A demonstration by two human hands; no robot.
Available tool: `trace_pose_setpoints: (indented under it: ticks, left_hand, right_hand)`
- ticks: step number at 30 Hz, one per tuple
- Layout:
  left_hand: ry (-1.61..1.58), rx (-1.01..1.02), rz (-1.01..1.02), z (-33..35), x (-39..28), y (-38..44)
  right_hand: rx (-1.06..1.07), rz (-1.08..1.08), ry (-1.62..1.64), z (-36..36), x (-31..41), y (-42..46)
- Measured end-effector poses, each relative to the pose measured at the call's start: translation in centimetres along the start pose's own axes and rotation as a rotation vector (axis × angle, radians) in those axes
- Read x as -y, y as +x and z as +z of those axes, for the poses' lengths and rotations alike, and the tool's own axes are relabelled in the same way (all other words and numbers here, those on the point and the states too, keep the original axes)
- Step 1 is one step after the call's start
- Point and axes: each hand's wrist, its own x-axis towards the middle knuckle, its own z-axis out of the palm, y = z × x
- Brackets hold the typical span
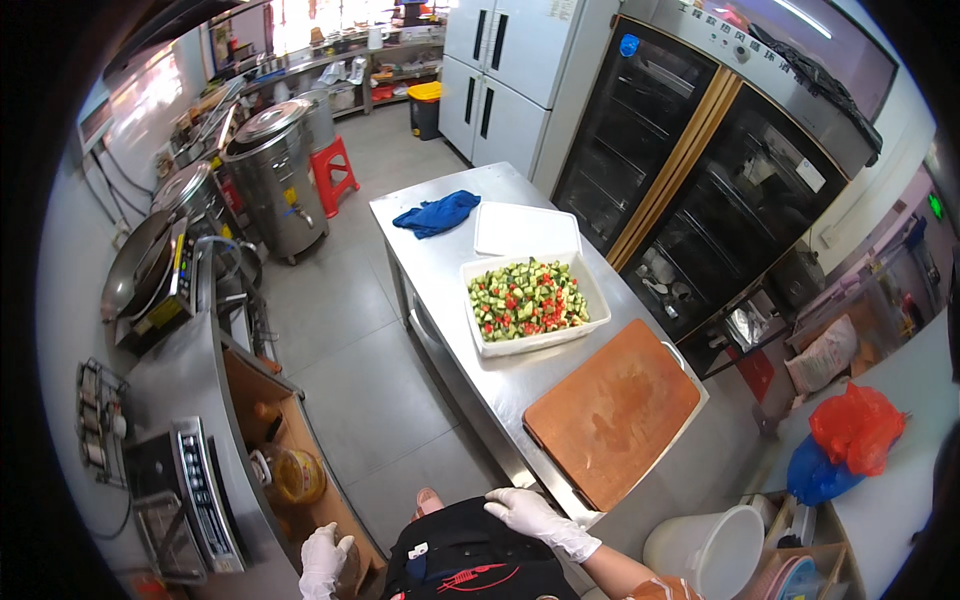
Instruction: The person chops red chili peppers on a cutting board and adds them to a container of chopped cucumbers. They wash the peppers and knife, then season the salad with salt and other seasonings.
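Note:
My left hand [324, 561], in a white glove, reaches down into the wooden compartment of the left counter. A brownish object [349, 568] is right beside its thumb, partly hidden; whether I grip it is unclear. A plastic bottle of yellow oil [297, 475] lies farther along this compartment. My right hand [525, 513], also gloved, hovers by my black apron [480, 559] at the table's near corner, with nothing visible in it. On the steel table [435, 262], a white tub [517, 348] holds diced cucumber and red pepper pieces [529, 300]. Nearer lies a brown cutting board [615, 412].
A white lid [525, 229] and blue cloth [437, 214] lie at the table's far end. Leftward stand a control-panel appliance [196, 495], a wok [139, 266] and a steel boiling vat [277, 187]. A glass-door cabinet [675, 180] is beyond the table; a white bucket [705, 551] stands right.

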Motion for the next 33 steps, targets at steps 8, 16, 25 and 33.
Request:
trace_pose_setpoints:
  ticks: [8, 16, 25, 33]
  left_hand:
    - [-0.918, 0.252, 0.122, -9.5, -3.1, 7.6]
    - [-0.058, 0.541, -0.244, 1.8, -0.2, 16.5]
    - [-1.041, 0.645, -0.306, 17.8, 7.1, 17.5]
    - [-0.795, 0.657, -0.659, 8.0, 3.3, 12.9]
  right_hand:
    - [0.142, -0.007, -0.04, -0.7, 4.2, 5.9]
    - [0.244, 0.023, -0.183, -1.9, 0.8, 16.7]
    - [0.638, -0.192, 0.001, 4.0, -6.2, 27.7]
    - [0.709, -0.015, -0.029, 7.5, -8.1, 32.5]
